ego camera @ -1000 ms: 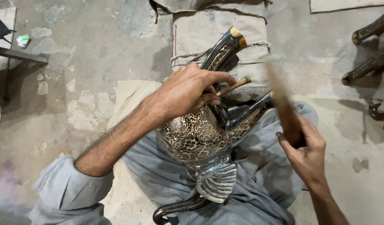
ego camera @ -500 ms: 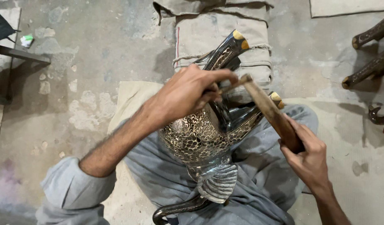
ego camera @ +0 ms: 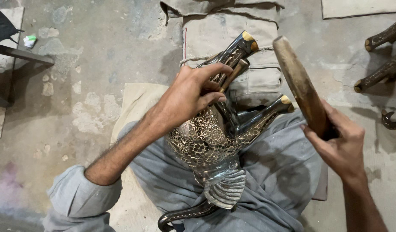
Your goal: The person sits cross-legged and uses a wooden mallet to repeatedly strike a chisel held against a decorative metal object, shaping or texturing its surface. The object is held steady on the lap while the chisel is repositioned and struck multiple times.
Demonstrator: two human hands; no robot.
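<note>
Head view, looking down at the lap. Left hand is curled round a thin wooden chisel, fingers pinched on its shaft, tip set against the elephant figure. The elephant figure is dark wood with dense inlaid scroll pattern; it lies belly-up across the person's lap on grey trousers, legs pointing away from the body. Upper leg and lower leg both end in brass-coloured caps. Ribbed ear and curved trunk sit low in frame, near the bottom edge.

Right hand is closed tight round the lower end of a wooden mallet, club-shaped, head raised and tilted up-left, well apart from the chisel end. The left hand and forearm cover part of the figure's flank, and the chisel tip is hidden behind the fingers, so the exact contact spot cannot be told.

Around: folded cloth bag on the floor just beyond the raised legs, partly under them. Pale mat under the person's left side. Concrete floor, stained and chipped. Dark bench edge far left, with a small green-white scrap near it. Two more carved legs poke in at the right edge, plus a dark hooked piece below them.
</note>
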